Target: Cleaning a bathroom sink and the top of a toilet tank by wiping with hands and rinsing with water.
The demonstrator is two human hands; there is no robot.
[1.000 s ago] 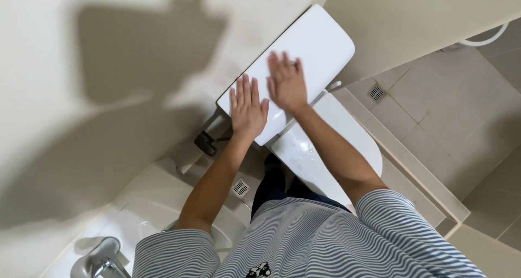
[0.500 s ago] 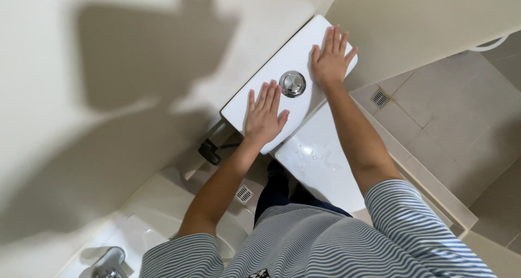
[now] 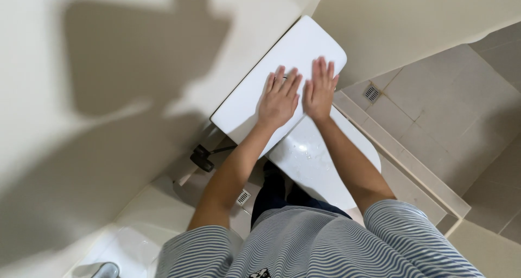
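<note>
Head view: both hands lie flat, fingers spread, side by side on the white toilet tank lid [image 3: 282,55], the left hand [image 3: 279,100] just beside the right hand [image 3: 319,91], near the lid's front edge. Below them sits one closed toilet seat lid [image 3: 320,158]. Two floor drains [image 3: 372,93] show on beige tile.
</note>
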